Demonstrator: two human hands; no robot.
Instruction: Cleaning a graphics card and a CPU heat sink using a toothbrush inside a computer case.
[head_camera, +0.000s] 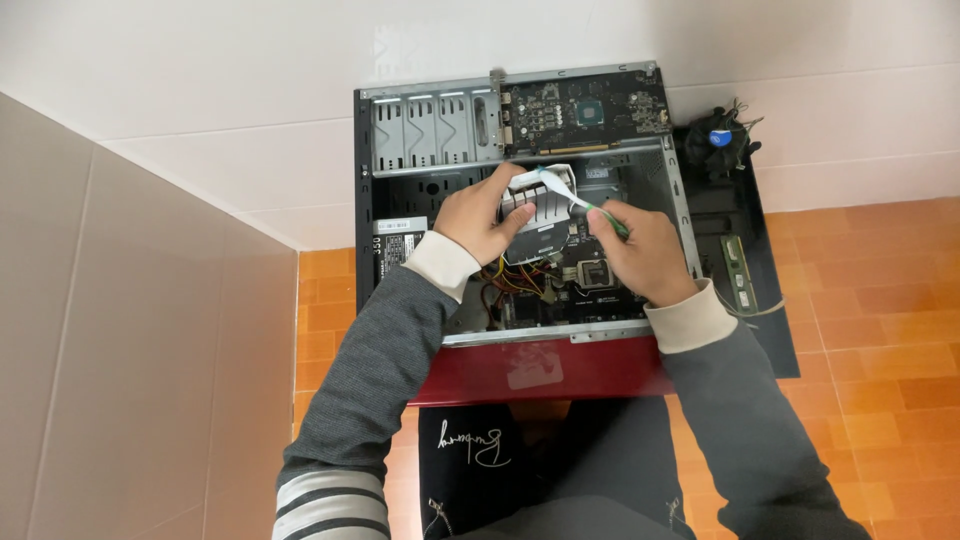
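An open computer case (520, 215) lies on its side on the orange tile floor (860, 330), a graphics card (585, 110) resting on its upper edge. Inside it, the left hand (480, 215) curls its fingers (497, 185) around a silver heatsink (538, 207). The right hand (640, 250) pinches a green-handled brush (580, 200), its white head touching the heatsink's top just beside the left fingertips.

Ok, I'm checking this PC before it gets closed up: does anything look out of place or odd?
Yes. A graphics card lies loose across the open case's top edge, and a cooler fan and a memory stick sit outside on the right. The processor socket looks bare.
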